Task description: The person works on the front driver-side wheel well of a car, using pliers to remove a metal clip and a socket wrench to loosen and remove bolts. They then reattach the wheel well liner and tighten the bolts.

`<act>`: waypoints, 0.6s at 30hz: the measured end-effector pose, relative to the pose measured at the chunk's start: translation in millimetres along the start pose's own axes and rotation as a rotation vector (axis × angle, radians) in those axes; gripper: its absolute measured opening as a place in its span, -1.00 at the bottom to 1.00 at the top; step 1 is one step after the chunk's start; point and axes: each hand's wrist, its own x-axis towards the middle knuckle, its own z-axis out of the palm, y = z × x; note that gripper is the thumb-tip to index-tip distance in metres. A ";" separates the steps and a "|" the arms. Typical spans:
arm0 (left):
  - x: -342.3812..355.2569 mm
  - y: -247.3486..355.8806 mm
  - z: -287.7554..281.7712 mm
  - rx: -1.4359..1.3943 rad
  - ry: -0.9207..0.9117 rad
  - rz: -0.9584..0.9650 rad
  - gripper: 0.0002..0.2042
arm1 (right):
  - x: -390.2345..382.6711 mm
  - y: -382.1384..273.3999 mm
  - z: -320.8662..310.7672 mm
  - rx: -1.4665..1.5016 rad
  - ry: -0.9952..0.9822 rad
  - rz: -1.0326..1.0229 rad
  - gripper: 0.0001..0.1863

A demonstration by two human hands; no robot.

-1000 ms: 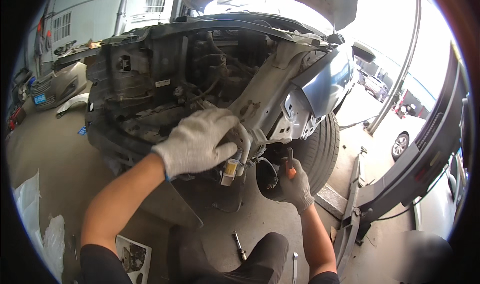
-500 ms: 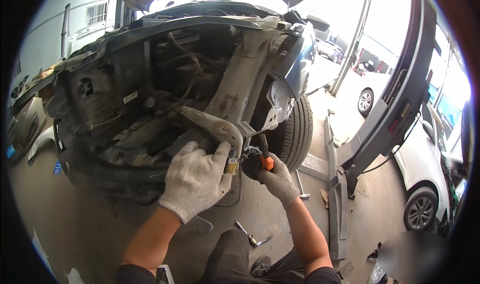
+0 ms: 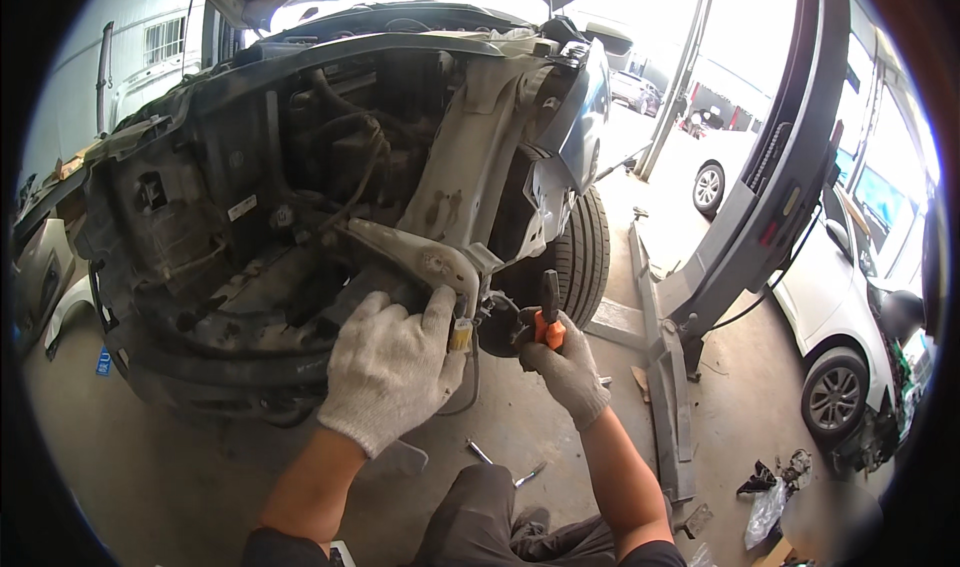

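My gloved left hand (image 3: 392, 367) is at the lower front of a stripped car (image 3: 290, 167), its fingers closed around a small yellow connector (image 3: 461, 334). The connector sits just under the end of a pale metal bracket (image 3: 425, 257), and a thin cable hangs below it. In my gloved right hand (image 3: 572, 372) are pliers with orange grips (image 3: 548, 329), their dark jaws pointing up. Between the hands is a round black part (image 3: 500, 325) with wiring at its top; whether either hand touches it, I cannot tell.
A front tyre (image 3: 585, 257) stands behind my right hand. To the right rise a lift post (image 3: 780, 167) and its arm on the floor (image 3: 665, 397). A ratchet wrench (image 3: 480, 452) lies near my knees. A white car (image 3: 835, 307) is parked at the right.
The pliers have moved away from the bracket's end toward the right, and their jaws now show free of it. My left hand stays at the connector. The view has shifted slightly.
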 end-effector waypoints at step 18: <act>-26.3 33.0 -9.9 -0.555 0.377 -0.180 -0.65 | -50.4 -59.3 49.2 1.003 -0.331 0.289 -0.52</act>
